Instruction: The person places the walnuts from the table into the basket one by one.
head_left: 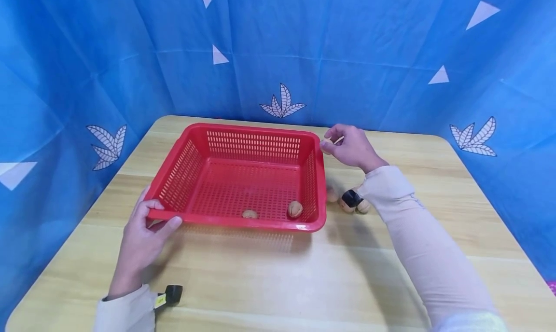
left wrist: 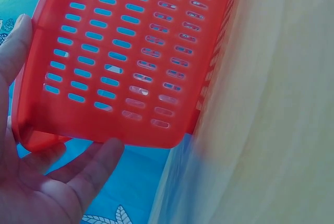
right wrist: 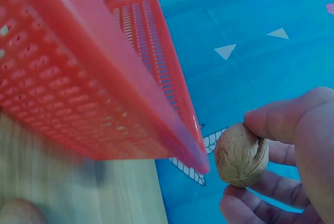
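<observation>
A red plastic basket [head_left: 256, 221] with slotted walls stands on the table, two walnuts inside: one walnut [head_left: 295, 209] by its near right corner and another walnut [head_left: 249, 214] along the near wall. My left hand [head_left: 145, 233] grips the basket's near left corner, thumb on the near side and fingers over the rim. At the far right corner, my right hand [head_left: 352, 146] pinches a walnut [right wrist: 241, 155] between thumb and fingers. In the right wrist view this walnut is just outside the basket's rim [right wrist: 130, 93].
Several walnuts [head_left: 346, 206] lie on the wooden table [head_left: 269, 283] right of the basket, partly hidden behind the right wrist's black camera [head_left: 352, 198]. A blue patterned cloth [head_left: 347, 42] hangs behind the table and along its sides.
</observation>
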`<state>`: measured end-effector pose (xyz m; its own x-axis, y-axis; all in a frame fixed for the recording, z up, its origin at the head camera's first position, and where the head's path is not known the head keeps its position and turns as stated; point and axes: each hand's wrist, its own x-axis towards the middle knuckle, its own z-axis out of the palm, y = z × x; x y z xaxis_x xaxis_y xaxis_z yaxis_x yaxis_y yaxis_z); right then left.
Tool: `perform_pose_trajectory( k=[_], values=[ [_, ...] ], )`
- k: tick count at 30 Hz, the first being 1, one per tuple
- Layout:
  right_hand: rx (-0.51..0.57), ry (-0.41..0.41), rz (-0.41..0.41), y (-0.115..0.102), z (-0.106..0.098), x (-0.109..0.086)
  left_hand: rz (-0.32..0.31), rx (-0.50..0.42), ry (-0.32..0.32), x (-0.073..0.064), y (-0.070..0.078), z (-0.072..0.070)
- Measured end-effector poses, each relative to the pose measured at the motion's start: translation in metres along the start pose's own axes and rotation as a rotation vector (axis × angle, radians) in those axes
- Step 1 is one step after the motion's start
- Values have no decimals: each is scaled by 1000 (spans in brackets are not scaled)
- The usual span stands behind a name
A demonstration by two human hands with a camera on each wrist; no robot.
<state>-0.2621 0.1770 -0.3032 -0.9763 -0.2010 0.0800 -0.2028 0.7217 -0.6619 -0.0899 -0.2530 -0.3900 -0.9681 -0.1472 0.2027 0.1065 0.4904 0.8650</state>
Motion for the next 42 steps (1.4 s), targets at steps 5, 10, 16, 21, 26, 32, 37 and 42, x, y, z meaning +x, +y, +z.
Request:
perform_pose_trajectory(
  k=[5,10,16,21,26,32,37,42],
  values=[
    [18,-20,4,-7,2,0,-10,-12,3,-1,1,-1],
    [16,-30,1,-12,5,2,-4,-26,1,0,1,-1],
    [7,-34,-23,-17,8,4,-25,-3,-9,0,1,-3],
    [27,-68,-54,-24,15,6,-36,-1,-13,-1,-1,-5],
    [22,-49,-80,-33,17,6,25,-41,-8,1,-2,-1],
    [21,-66,-86,-39,24,7,20,-38,-4,1,-2,2],
    [28,-65,-112,-42,33,8,-2,-17,-1,-1,-1,1],
    [20,-79,-120,-46,42,8,-2,-3,3,0,1,1]
  ],
)
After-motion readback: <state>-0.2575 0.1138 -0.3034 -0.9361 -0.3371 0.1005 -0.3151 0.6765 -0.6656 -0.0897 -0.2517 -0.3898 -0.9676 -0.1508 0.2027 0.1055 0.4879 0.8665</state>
